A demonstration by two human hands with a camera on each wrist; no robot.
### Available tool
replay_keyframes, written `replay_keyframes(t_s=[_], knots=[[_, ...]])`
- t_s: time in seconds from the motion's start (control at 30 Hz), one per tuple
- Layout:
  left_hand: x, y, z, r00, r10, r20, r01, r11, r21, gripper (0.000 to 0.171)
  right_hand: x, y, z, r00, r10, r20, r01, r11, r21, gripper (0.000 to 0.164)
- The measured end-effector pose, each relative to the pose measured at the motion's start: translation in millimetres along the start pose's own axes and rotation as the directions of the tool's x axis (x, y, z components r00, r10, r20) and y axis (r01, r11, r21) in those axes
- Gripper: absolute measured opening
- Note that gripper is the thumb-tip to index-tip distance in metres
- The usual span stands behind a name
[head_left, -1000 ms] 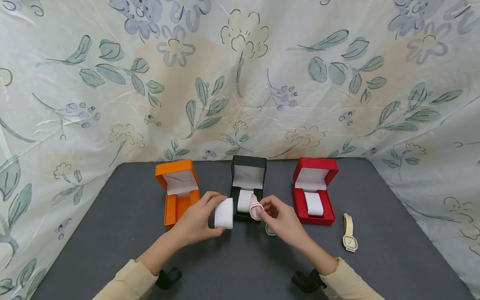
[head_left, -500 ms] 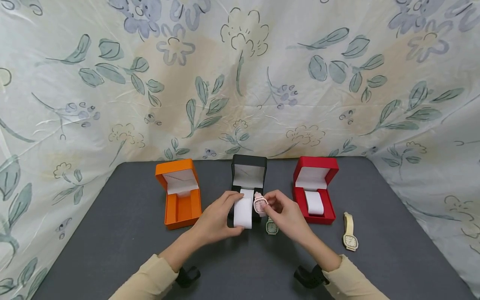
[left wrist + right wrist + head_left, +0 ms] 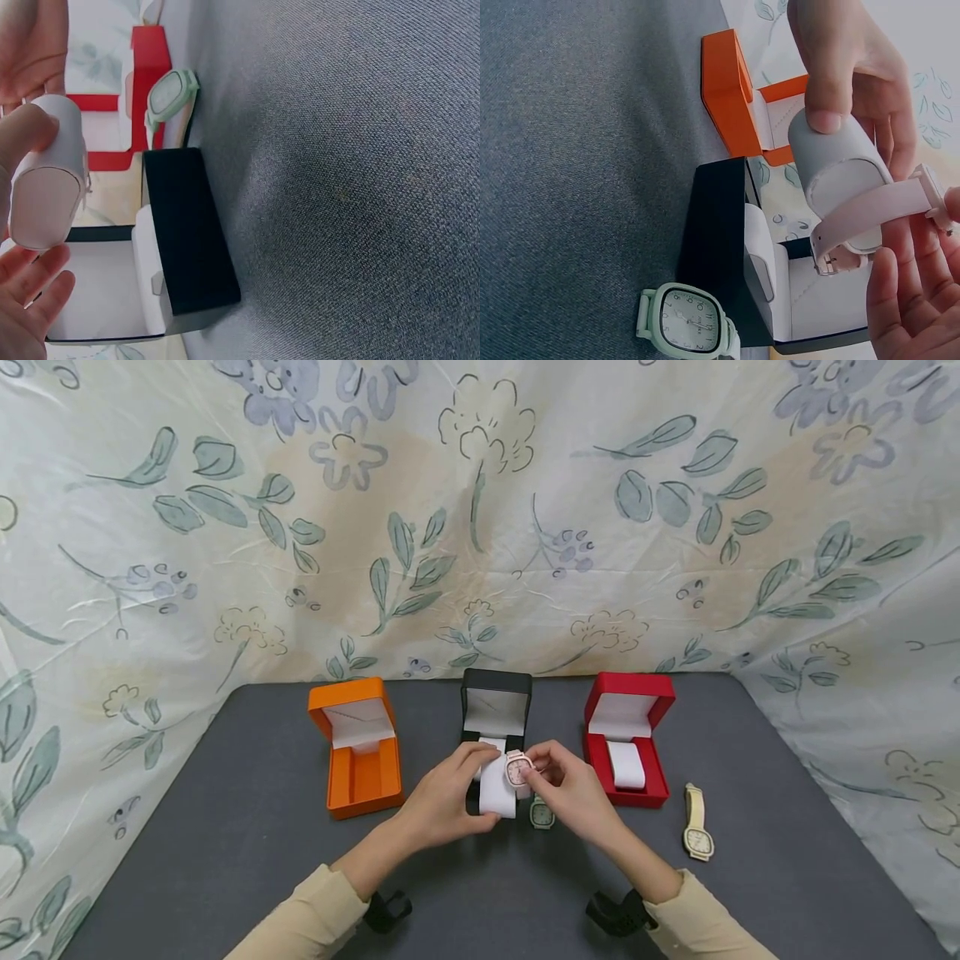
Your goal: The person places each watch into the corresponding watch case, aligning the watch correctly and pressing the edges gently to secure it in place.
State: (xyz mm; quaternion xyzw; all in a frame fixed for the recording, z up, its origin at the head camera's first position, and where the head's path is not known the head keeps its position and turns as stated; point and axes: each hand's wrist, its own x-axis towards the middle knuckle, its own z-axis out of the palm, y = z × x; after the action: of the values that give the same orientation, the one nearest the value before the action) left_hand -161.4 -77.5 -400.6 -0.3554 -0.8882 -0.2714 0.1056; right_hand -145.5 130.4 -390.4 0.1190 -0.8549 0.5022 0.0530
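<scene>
My left hand (image 3: 438,793) grips a white watch cushion (image 3: 497,792) between thumb and fingers, held up in front of the open black watch box (image 3: 496,680). A pink watch (image 3: 517,768) is pinched by its case in my right hand (image 3: 573,789). In the right wrist view, the looped pink strap (image 3: 870,214) overlaps the end of the held cushion (image 3: 832,161). Another white cushion (image 3: 759,247) sits inside the black box. A mint green watch (image 3: 542,815) lies just in front of that box, below my right fingers.
The open orange box (image 3: 352,697) at left holds no cushion. At right, the open red box (image 3: 637,687) has a white cushion (image 3: 626,766) in it. A pale yellow watch (image 3: 698,827) lies on the grey table (image 3: 247,827) right of the red box. A floral cloth hangs behind.
My left hand has carried the cushion rightward from beside the orange box to the pink watch. My right hand has shifted only slightly, keeping its pinch on the watch.
</scene>
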Motion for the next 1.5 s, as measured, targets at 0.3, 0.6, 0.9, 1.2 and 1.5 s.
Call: replay_keyframes(t_s=[0.3,0.6,0.9,1.2,1.5], knots=[[1.4,1.2,1.2,1.0,0.003,-0.031,-0.003,1.0,0.019,0.072,0,1,2,1.0,0.026,0.009,-0.026,1.0,0.0,0.022],[2.3,0.1,2.0,0.999,0.027,-0.036,-0.026,0.999,0.019,0.072,-2,9,3,0.999,0.047,0.014,-0.046,0.998,-0.032,0.01],[0.4,-4.5,3.3,0.999,0.004,-0.037,-0.004,1.0,0.018,0.071,-3,15,4,0.996,-0.016,0.084,0.021,0.998,-0.052,0.022],[0.0,-6.1,2.8,0.999,-0.024,-0.044,0.025,1.0,0.017,0.071,-3,17,4,0.99,-0.057,0.129,0.062,0.998,-0.033,0.022],[-0.7,-5.8,0.2,0.998,-0.033,-0.05,0.034,0.999,0.021,0.071,-3,14,3,0.985,-0.023,0.173,0.024,1.0,-0.005,0.012]])
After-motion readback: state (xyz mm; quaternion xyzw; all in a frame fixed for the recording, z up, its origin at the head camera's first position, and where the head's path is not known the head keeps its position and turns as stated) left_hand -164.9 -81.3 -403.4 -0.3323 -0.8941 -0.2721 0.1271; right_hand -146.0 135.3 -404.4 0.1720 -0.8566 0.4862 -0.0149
